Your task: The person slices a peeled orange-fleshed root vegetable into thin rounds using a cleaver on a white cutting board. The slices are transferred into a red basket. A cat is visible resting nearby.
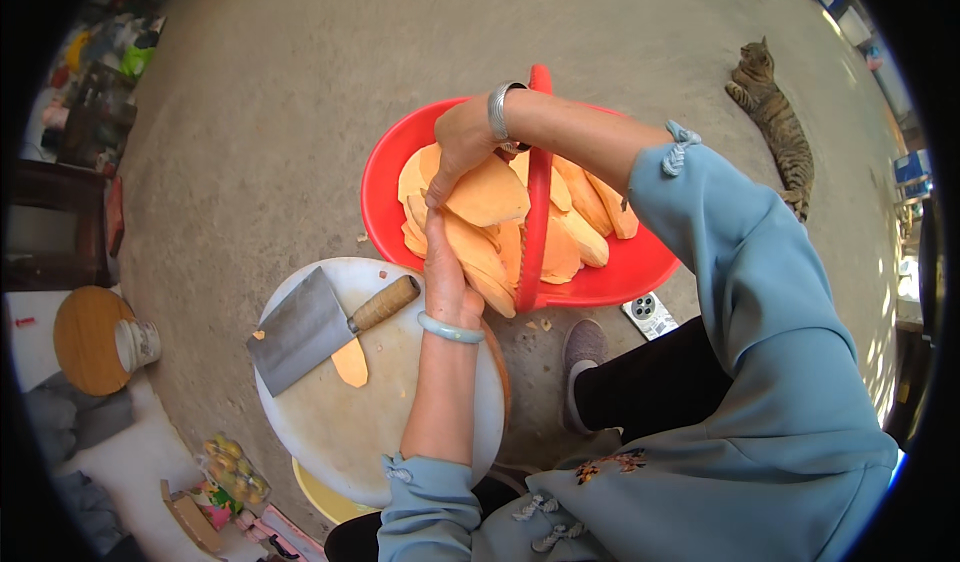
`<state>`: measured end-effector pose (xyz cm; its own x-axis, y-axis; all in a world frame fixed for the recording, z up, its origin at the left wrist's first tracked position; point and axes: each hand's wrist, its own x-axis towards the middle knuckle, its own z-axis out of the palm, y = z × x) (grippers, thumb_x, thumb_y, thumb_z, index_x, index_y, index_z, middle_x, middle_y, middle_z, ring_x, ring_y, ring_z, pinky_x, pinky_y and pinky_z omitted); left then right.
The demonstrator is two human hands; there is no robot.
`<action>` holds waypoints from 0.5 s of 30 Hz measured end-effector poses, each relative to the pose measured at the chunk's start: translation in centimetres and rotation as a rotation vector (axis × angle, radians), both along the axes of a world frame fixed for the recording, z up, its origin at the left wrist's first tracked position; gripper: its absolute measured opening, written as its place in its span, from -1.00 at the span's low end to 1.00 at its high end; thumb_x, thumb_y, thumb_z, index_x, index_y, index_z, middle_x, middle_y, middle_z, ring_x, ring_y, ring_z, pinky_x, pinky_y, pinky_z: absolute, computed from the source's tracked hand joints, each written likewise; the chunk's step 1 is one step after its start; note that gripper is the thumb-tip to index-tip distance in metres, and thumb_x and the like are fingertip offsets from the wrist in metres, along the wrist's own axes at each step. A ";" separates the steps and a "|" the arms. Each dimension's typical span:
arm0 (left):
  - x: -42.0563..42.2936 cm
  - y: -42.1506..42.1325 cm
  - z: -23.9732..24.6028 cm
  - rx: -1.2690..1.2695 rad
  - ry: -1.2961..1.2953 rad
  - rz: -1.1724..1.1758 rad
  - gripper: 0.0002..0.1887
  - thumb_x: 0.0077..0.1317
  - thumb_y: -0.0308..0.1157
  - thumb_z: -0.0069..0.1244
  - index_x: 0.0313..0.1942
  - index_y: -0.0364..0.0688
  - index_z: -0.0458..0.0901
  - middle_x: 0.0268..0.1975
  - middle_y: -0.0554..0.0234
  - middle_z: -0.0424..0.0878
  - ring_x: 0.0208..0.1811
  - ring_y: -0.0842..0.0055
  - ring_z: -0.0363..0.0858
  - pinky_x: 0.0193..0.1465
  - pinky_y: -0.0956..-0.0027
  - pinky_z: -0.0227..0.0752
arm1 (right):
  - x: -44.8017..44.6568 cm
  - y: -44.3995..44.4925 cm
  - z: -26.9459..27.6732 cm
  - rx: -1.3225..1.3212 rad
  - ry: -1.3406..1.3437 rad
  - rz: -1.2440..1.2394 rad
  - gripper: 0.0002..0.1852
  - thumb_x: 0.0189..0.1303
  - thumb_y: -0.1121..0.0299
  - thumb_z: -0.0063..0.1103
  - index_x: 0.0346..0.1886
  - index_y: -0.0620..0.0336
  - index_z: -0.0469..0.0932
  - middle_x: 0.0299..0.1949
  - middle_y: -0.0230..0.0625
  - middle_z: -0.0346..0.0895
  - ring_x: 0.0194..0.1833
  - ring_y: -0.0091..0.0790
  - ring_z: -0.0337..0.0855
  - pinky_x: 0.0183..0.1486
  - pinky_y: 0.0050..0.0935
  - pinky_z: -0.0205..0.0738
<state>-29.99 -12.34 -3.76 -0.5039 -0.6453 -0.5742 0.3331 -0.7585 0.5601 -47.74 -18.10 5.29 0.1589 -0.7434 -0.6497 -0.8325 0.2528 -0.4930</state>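
Note:
A red plastic basket [637, 273] with an arched handle [534, 262] holds many peeled orange slices [581, 194], which look like sweet potato. My right hand [463, 142], with a silver bangle at the wrist, reaches in from above and grips a broad slice [489, 193]. Below it my left hand [448, 273], wearing a pale jade bangle, cups the long slices [474, 253] at the basket's near left side. The two thumbs nearly meet; the fingers are mostly hidden. On a round white chopping board [367, 442] lies a cleaver [304, 333], with one slice [351, 363] partly beneath its blade.
A yellow basin [319, 493] shows under the board. A phone [649, 317] lies near my shoe [585, 346], close to the basket. A tabby cat [776, 119] stretches out on the concrete floor. A round wooden stool top [88, 340] and bagged fruit [232, 468] are at left.

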 end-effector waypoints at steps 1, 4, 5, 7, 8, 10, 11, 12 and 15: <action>-0.3 -0.4 -0.5 -0.011 -0.008 0.032 -0.42 0.60 0.02 -0.13 0.41 -0.20 0.35 0.37 0.17 0.53 0.34 0.32 0.55 0.39 0.19 0.48 | 0.2 -0.7 -0.5 0.025 0.022 0.023 -0.14 -0.05 -0.38 0.47 -0.24 0.47 0.72 -0.37 -0.01 0.73 -0.47 -0.13 0.75 -0.45 -0.24 0.59; -0.8 -1.6 -2.3 0.061 0.018 0.110 -0.50 0.54 -0.15 0.02 0.30 -0.32 0.43 0.24 0.10 0.61 0.24 0.30 0.64 0.27 0.13 0.59 | 0.4 -2.1 -1.8 0.049 0.104 0.154 -0.19 0.13 -0.30 0.40 -0.15 0.51 0.69 -0.33 0.04 0.74 -0.39 -0.12 0.81 -0.39 -0.23 0.66; -0.9 -1.9 -2.9 0.080 -0.023 0.111 -0.54 0.54 -0.19 0.01 0.27 -0.33 0.44 0.22 0.07 0.61 0.23 0.27 0.64 0.25 0.10 0.60 | 0.6 -2.4 -2.2 0.018 0.082 0.125 -0.22 0.19 -0.25 0.36 -0.13 0.53 0.68 -0.31 0.05 0.74 -0.36 -0.12 0.82 -0.38 -0.23 0.67; -1.1 -2.7 -3.9 0.095 -0.089 0.109 -0.60 0.53 -0.28 -0.02 0.22 -0.35 0.46 0.18 0.01 0.62 0.21 0.20 0.65 0.21 0.03 0.63 | 0.7 -2.8 -2.5 -0.061 0.034 0.061 -0.28 0.31 -0.16 0.29 -0.08 0.56 0.65 -0.26 0.08 0.74 -0.31 -0.12 0.84 -0.35 -0.23 0.69; -1.3 -3.1 -4.3 0.118 -0.106 0.117 -0.68 0.51 -0.43 -0.10 0.18 -0.39 0.46 0.15 -0.05 0.61 0.19 0.14 0.65 0.16 -0.04 0.66 | 0.6 -2.8 -2.5 -0.091 0.046 0.084 -0.37 0.38 -0.07 0.24 -0.06 0.53 0.64 -0.22 0.08 0.73 -0.28 -0.11 0.83 -0.29 -0.19 0.70; -1.5 -3.3 -4.8 0.093 -0.193 0.134 -0.70 0.50 -0.50 -0.13 0.17 -0.40 0.46 0.16 -0.05 0.60 0.18 0.13 0.65 0.18 -0.04 0.65 | -0.1 -2.4 -2.4 -0.137 0.040 0.105 -0.39 0.36 -0.07 0.25 -0.02 0.49 0.65 -0.19 0.06 0.73 -0.21 -0.09 0.81 -0.19 -0.16 0.69; -1.7 -3.4 -4.8 0.074 -0.220 0.135 -0.70 0.49 -0.53 -0.15 0.17 -0.40 0.46 0.16 -0.06 0.59 0.17 0.13 0.65 0.19 -0.04 0.64 | -0.6 -2.2 -2.1 -0.167 0.037 0.117 -0.40 0.35 -0.06 0.26 -0.01 0.46 0.65 -0.17 0.06 0.73 -0.18 -0.09 0.80 -0.14 -0.15 0.68; -1.8 -3.6 -4.7 0.111 -0.218 0.136 -0.55 0.50 -0.58 -0.19 0.37 -0.29 0.35 0.31 0.01 0.54 0.33 0.15 0.55 0.33 -0.08 0.53 | -1.1 -1.6 -1.9 -0.283 0.014 0.092 -0.45 0.33 -0.02 0.27 0.00 0.40 0.66 -0.19 0.01 0.74 -0.15 -0.05 0.74 -0.04 -0.16 0.62; -2.5 -2.9 -3.7 0.051 -0.208 0.033 -0.52 0.48 -0.62 -0.20 0.40 -0.30 0.33 0.32 0.01 0.54 0.34 0.18 0.54 0.39 0.02 0.49 | -3.8 1.0 -0.8 -0.616 -0.078 -0.042 -0.49 0.32 0.02 0.27 -0.04 0.41 0.67 -0.22 0.00 0.73 -0.22 -0.05 0.70 -0.09 -0.20 0.59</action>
